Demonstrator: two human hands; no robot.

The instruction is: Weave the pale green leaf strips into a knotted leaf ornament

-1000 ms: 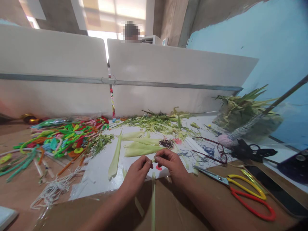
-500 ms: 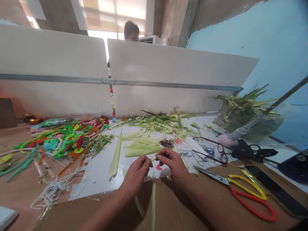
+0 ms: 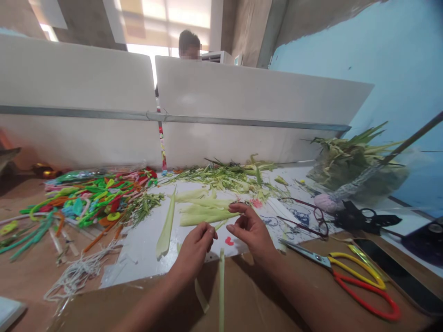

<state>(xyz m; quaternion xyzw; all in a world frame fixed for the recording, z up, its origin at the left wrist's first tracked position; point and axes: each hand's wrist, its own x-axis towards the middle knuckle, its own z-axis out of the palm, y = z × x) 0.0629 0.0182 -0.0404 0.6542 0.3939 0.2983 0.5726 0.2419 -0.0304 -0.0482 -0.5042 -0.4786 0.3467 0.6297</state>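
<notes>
My left hand (image 3: 198, 244) is closed, its thumb and fingers pinched on a thin strip of corn husk (image 3: 220, 225) whose pale green end pokes out to the right. Just right of it, my right hand (image 3: 252, 232) has its thumb and fingers apart and holds nothing. Beyond both hands, wide corn husk leaves (image 3: 204, 215) lie on the white sheet, and a single long leaf (image 3: 166, 228) lies to their left. A narrow husk strip (image 3: 221, 288) runs toward me below the hands. A small pink-red piece (image 3: 229, 241) sits between them.
Scissors with yellow and red handles (image 3: 323, 261) and a phone (image 3: 398, 272) lie at right. Colourful pipe cleaners (image 3: 93, 198) and white string (image 3: 78, 274) cover the left. Green scraps (image 3: 224, 175) lie before the white partition (image 3: 242, 92); a person's head (image 3: 189, 44) shows above it.
My right hand has let go of the husk strip, opened its fingers and moved slightly right and up. The left hand has barely moved. The dark clump beyond is now hidden.
</notes>
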